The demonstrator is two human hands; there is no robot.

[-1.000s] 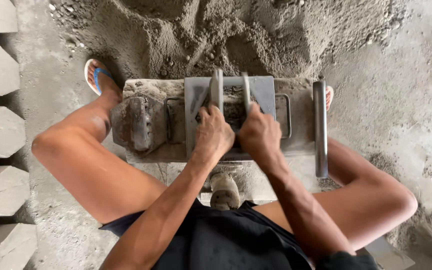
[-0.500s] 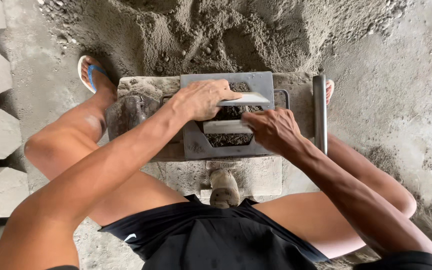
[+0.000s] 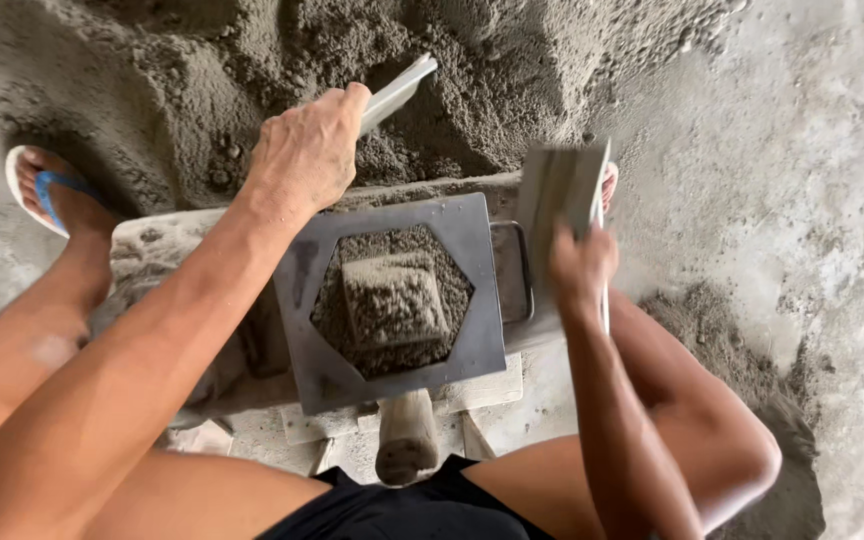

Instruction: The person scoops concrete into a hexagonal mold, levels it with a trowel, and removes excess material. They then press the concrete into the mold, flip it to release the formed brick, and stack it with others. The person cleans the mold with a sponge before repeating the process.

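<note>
Between the hands: steel mould plate [image 3: 392, 290] with a hexagonal opening, lying on a mortar-caked bench [image 3: 167, 250].
Fill: damp grey mix [image 3: 392, 300] sits in the hexagon, a raised square lump at its middle, coarse and crumbly, apparently not yet levelled.
Left hand [image 3: 307, 150]: above and beyond the mould, fingers closed round a flat metal bar [image 3: 397, 88].
Right hand [image 3: 580, 268]: just right of the mould, gripping a flat grey metal plate [image 3: 562, 190] held upright.
Beyond the left hand: loose mortar heap [image 3: 452, 70].
Far left: foot in a blue-strapped sandal [image 3: 47, 190].
Below the mould: rounded wooden handle [image 3: 407, 440].
</note>
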